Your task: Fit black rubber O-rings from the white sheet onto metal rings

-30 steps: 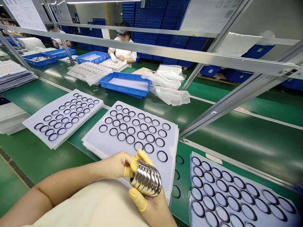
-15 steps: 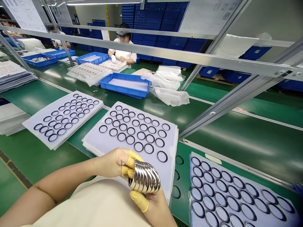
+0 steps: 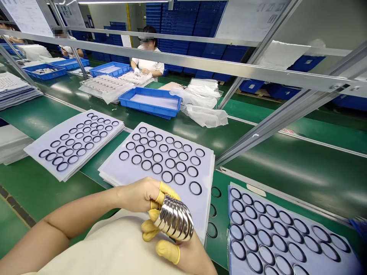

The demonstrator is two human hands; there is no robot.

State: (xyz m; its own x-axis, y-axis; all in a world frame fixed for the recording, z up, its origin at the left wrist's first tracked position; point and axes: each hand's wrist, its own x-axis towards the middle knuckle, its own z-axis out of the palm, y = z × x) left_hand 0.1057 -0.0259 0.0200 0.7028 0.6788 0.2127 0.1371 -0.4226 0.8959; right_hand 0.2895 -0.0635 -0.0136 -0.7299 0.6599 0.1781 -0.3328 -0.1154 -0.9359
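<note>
A row of shiny metal rings [image 3: 175, 218], pressed face to face, is held up in front of my body between both hands. My right hand [image 3: 190, 250] supports the rings from below, its thumb and fingertips in yellow finger cots. My left hand [image 3: 146, 194], also in yellow finger cots, comes in from the left with its fingers closed at the upper left end of the row. Just beyond lies a stack of white sheets [image 3: 111, 168] with dark-edged rings in rows on top. Part of my right hand's grip is hidden behind the rings.
Another ring-covered sheet stack [image 3: 46, 143] lies left, and a ring-covered sheet [image 3: 233, 263] right. Three loose rings [image 3: 212, 230] rest on the green table between. A metal frame [image 3: 263, 130] crosses ahead; beyond it are a blue tray [image 3: 149, 110], plastic bags [image 3: 206, 116] and a seated co-worker [image 3: 149, 63].
The row of rings has tilted slightly. Fingers of my right hand now show more at the lower left of the row. My left fingers have shifted a little along its upper end.
</note>
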